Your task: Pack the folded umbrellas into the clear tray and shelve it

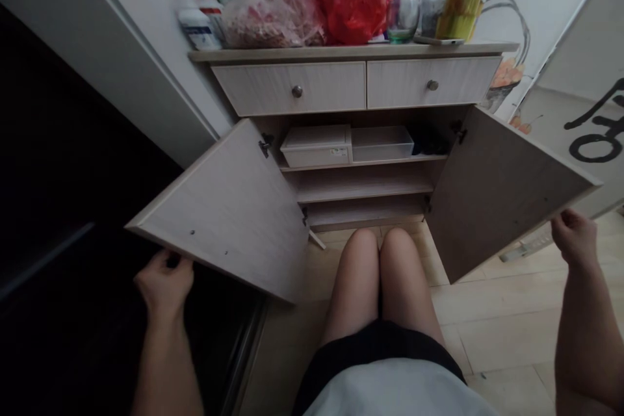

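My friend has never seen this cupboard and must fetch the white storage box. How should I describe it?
Find the low wooden cabinet with both doors open. On its top inner shelf, below the two drawers, the white box sits at the left end. It is opaque, with a small label on the front; its neighbour, the clear box, is see-through.

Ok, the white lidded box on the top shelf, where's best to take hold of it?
From the front, level with the top shelf. The white lidded box lies long side outward with the clear tub close against its right end, so probably draw it forward by the front wall under the lid's rim, then clasp both short ends.
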